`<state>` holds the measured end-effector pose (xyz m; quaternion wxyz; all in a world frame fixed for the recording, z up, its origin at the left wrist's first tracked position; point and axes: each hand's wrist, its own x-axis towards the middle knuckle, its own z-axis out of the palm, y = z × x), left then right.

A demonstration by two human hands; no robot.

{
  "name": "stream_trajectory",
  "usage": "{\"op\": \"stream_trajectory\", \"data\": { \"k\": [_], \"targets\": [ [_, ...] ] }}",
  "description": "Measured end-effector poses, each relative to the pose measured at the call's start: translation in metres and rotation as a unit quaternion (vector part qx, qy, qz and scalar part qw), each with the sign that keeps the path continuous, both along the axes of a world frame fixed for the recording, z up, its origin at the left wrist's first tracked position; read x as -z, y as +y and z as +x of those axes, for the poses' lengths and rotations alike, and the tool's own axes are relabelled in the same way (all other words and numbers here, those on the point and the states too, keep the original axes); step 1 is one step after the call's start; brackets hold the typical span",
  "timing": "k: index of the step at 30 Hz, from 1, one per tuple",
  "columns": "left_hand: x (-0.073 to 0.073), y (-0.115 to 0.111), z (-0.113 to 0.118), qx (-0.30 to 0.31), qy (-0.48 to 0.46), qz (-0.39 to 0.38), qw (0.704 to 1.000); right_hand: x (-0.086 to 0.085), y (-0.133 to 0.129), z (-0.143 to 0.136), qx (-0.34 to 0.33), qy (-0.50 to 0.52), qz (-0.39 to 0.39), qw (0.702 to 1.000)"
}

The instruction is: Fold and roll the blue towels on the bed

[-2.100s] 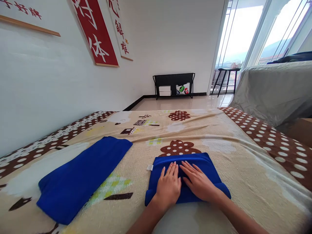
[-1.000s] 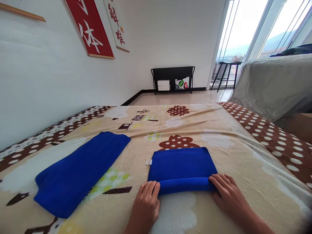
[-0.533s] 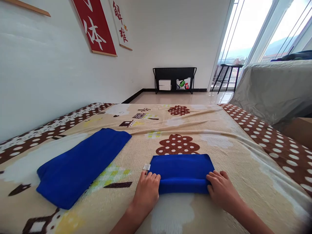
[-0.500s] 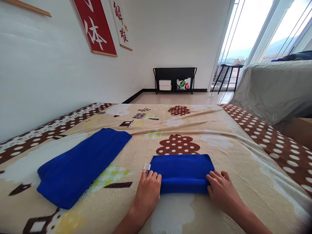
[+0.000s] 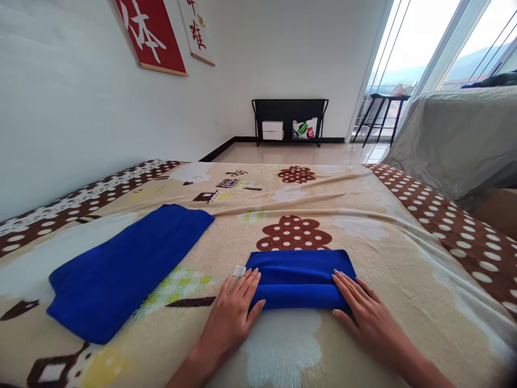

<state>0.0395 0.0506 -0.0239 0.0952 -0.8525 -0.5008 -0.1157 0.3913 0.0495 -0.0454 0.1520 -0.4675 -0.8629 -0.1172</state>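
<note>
A blue cloth [image 5: 299, 268] lies on the patterned blanket [image 5: 291, 350], its near edge folded over in a band. On its left end my left hand [image 5: 234, 307] rests flat, fingers extended and thumb apart, beside a small white tag [image 5: 239, 271]. My right hand [image 5: 363, 310] lies on the right end with its fingers stretched out and its thumb at the near edge. Neither hand grips the fabric. Another blue cloth [image 5: 129, 269] lies spread at an angle to the left, touched by neither hand.
Brown polka-dot fabric [image 5: 456, 229] runs along the bed's sides. Beyond the bed stand a black rack [image 5: 290, 116] by the wall and a dark stool [image 5: 383, 116] by the window. A covered piece of furniture [image 5: 464, 140] is at the right.
Both hands have let go of the cloth's near edge and opened flat on its ends. The near edge is now folded over into a flatter band. The view has tilted slightly down.
</note>
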Motion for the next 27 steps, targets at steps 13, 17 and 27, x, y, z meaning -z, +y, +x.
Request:
{"op": "stream_trajectory", "data": {
  "k": [13,17,27],
  "targets": [
    [-0.001,0.023,0.028,-0.054,-0.038,-0.078,0.995,0.011,0.032,-0.011,0.087,0.062,-0.122,0.987],
    [-0.004,0.023,0.025,-0.094,-0.033,-0.056,0.993,0.008,0.032,-0.003,0.113,0.049,-0.099,0.987],
    [-0.004,0.058,0.065,-0.040,-0.035,-0.133,0.990,-0.010,0.061,-0.056,0.046,0.077,-0.198,0.976]
  ]
}}
